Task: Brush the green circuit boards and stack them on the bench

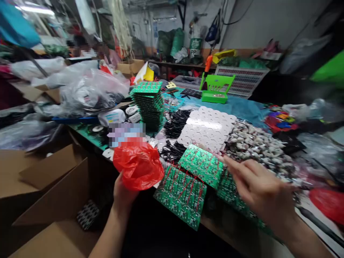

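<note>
My left hand [124, 190] is closed around a crumpled red plastic bag [138, 163], which hangs over the table's front edge. My right hand [258, 182] is over the front right of the table, a little blurred, its fingers drawn together. A faint thin reddish line runs left from its fingertips; what they pinch I cannot make out. Just left of those fingertips lies a green circuit board panel [201, 165]. Another panel with red wires [181, 197] juts over the edge in front of it. More green boards [233, 190] are partly hidden under my right hand.
A tall stack of green boards [147, 104] stands behind the bag. White scalloped sheets [206, 127], black wire bundles [176, 123] and a heap of small white parts [255, 147] cover the table. Open cardboard boxes [53, 172] stand left. A green holder [215, 96] is at the back.
</note>
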The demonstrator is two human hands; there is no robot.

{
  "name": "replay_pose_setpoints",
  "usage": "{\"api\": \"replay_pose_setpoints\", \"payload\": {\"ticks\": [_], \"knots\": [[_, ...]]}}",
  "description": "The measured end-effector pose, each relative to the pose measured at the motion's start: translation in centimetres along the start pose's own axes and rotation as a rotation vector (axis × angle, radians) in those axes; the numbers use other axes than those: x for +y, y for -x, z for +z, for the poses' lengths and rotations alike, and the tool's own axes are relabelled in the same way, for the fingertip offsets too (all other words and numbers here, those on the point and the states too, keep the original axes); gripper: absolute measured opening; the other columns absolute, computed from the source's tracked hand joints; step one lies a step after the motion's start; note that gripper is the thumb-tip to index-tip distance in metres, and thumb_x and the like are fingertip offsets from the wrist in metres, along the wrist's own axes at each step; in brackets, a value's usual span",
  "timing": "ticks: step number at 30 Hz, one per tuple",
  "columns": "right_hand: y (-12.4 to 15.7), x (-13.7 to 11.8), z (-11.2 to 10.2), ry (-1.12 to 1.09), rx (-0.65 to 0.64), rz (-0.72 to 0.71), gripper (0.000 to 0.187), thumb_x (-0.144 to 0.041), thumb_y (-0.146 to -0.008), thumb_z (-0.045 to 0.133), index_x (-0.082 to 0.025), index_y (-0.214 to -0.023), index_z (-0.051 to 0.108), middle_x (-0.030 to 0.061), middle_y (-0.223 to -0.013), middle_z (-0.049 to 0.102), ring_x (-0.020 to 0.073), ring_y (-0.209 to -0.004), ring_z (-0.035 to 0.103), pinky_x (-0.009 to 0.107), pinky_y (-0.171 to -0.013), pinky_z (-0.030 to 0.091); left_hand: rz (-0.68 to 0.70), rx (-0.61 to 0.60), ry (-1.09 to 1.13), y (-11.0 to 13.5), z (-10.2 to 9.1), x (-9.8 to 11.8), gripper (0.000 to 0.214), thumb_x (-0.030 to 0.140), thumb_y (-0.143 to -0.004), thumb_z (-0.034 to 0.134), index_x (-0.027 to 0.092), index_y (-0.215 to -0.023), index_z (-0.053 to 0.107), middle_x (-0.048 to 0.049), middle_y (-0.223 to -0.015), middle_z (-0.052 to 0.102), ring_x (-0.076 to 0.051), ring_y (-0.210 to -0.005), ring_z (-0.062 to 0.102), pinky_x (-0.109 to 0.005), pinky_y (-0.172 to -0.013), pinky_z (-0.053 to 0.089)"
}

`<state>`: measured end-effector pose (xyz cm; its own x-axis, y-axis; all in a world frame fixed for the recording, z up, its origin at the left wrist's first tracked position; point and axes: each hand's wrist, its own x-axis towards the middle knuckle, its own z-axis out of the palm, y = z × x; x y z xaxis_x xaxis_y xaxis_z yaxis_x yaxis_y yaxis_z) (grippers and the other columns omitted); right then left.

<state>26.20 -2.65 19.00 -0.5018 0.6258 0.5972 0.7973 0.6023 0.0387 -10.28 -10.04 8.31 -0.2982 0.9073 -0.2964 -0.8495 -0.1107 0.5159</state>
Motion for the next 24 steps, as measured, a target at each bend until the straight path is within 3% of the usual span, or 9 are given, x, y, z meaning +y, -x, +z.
{"api": "replay_pose_setpoints", "payload": {"ticks": [3, 5, 10, 14, 18, 21, 24], "knots": [[-0.9, -5.8, 1.0, -0.307, -0.009, -0.122, 0.036, -0.015, -0.100, 0.048, -0.020, -0.132, 0.062, 0.0033, -0.078, 0.059, 0.0147, -0.071, 0.055, 0.026, -0.064, 0.043, -0.009, -0.123, 0.038, 0.4, -0.1, 0.0, 0.041, 0.031, -0.099, 0.037, 0.021, -0.108, 0.076, -0.0079, -0.114, 0.075, -0.022, -0.110, 0.070, -0.040, -0.104, 0.051], [-1.7, -9.2, 2.0, -0.380, 0.005, -0.176, 0.036, -0.012, -0.099, 0.047, -0.017, -0.131, 0.062, 0.0033, -0.076, 0.058, 0.0147, -0.069, 0.054, 0.025, -0.061, 0.042, -0.036, -0.203, 0.066, 0.8, -0.5, 0.2, 0.040, 0.033, -0.099, 0.039, 0.022, -0.110, 0.076, -0.0075, -0.117, 0.075, -0.023, -0.114, 0.068, -0.041, -0.108, 0.047], [-3.3, -13.2, 4.2, -0.346, 0.047, -0.245, 0.038, -0.007, -0.097, 0.047, -0.017, -0.129, 0.064, 0.0037, -0.074, 0.059, 0.0139, -0.068, 0.051, 0.025, -0.057, 0.037, -0.089, -0.329, 0.128, 2.1, -1.3, 0.5, 0.041, 0.031, -0.101, 0.037, 0.020, -0.117, 0.073, -0.0080, -0.123, 0.072, -0.024, -0.122, 0.063, -0.043, -0.118, 0.034], [-3.5, -13.5, 4.1, -0.234, 0.066, -0.300, 0.037, -0.008, -0.096, 0.050, -0.016, -0.128, 0.065, 0.0043, -0.075, 0.061, 0.0145, -0.069, 0.050, 0.027, -0.057, 0.035, -0.096, -0.390, 0.148, 3.0, -1.1, 0.4, 0.041, 0.028, -0.101, 0.036, 0.017, -0.116, 0.073, -0.0101, -0.123, 0.072, -0.026, -0.126, 0.060, -0.045, -0.120, 0.030], [-3.0, -12.6, 2.9, -0.146, 0.110, -0.238, 0.035, -0.009, -0.096, 0.052, -0.018, -0.126, 0.067, 0.0030, -0.071, 0.060, 0.0142, -0.067, 0.051, 0.027, -0.056, 0.033, -0.093, -0.388, 0.137, 3.4, -0.3, 0.2, 0.041, 0.025, -0.099, 0.037, 0.019, -0.108, 0.076, -0.0085, -0.117, 0.074, -0.025, -0.121, 0.064, -0.044, -0.119, 0.033], [-1.4, -10.4, 1.0, -0.224, 0.141, -0.157, 0.037, -0.009, -0.096, 0.053, -0.021, -0.128, 0.065, 0.0017, -0.073, 0.061, 0.0130, -0.067, 0.053, 0.025, -0.059, 0.038, -0.085, -0.304, 0.078, 3.8, -0.1, 0.1, 0.040, 0.026, -0.098, 0.038, 0.021, -0.107, 0.076, -0.0078, -0.114, 0.076, -0.024, -0.114, 0.068, -0.044, -0.114, 0.041], [1.7, -6.7, -1.7, -0.369, 0.147, -0.008, 0.039, -0.010, -0.095, 0.055, -0.022, -0.131, 0.063, 0.0031, -0.083, 0.064, 0.0134, -0.073, 0.059, 0.025, -0.066, 0.046, -0.003, -0.207, 0.003, 4.4, -0.5, -0.1, 0.036, 0.026, -0.096, 0.042, 0.025, -0.114, 0.073, -0.0040, -0.113, 0.076, -0.024, -0.112, 0.069, -0.046, -0.111, 0.045]]}}
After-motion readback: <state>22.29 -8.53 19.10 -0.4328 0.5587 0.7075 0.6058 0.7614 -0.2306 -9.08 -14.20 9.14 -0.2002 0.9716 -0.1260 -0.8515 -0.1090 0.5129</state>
